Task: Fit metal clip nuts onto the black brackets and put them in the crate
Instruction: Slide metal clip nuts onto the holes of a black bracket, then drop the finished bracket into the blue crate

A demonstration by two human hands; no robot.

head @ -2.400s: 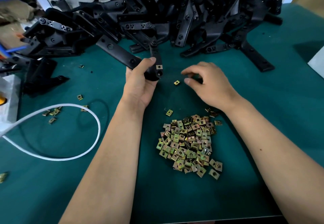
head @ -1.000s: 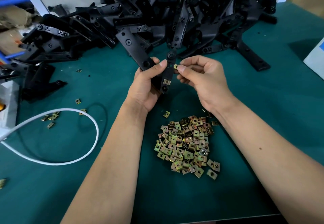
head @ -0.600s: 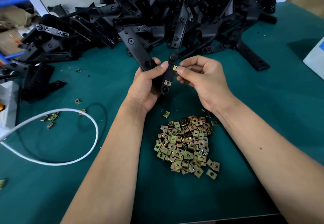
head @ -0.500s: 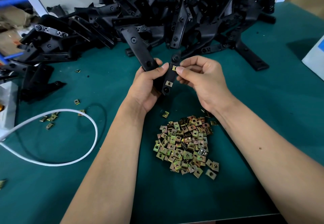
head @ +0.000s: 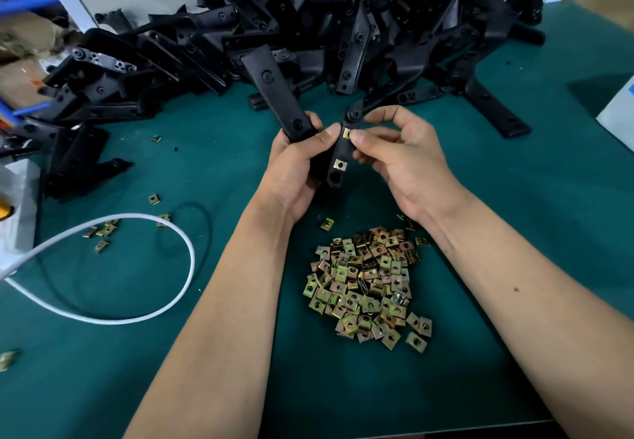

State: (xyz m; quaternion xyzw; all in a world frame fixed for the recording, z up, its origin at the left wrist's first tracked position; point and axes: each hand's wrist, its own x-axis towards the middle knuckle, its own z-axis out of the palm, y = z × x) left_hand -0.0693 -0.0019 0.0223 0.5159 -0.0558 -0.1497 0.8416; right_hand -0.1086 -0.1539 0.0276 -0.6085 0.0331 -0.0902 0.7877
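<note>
My left hand (head: 297,171) grips a black V-shaped bracket (head: 278,95) above the green table. One arm of the bracket points up and left, the other runs down past my thumb. A brass clip nut (head: 339,164) sits on the lower arm. My right hand (head: 401,160) pinches a second clip nut (head: 346,133) against the same arm, higher up, beside my left thumb tip. A heap of loose clip nuts (head: 368,284) lies on the table under my wrists. No crate is in view.
A big pile of black brackets (head: 343,33) fills the back of the green table (head: 514,232). A white cable (head: 151,308) loops at the left, with a few stray clip nuts (head: 103,231) near it. A white box edge (head: 617,109) shows at the right.
My right hand picked a clip nut off the table and brought it to the bracket. My left hand lifted and turned the bracket more upright. Over the last half second the nut stays pressed on the arm.
</note>
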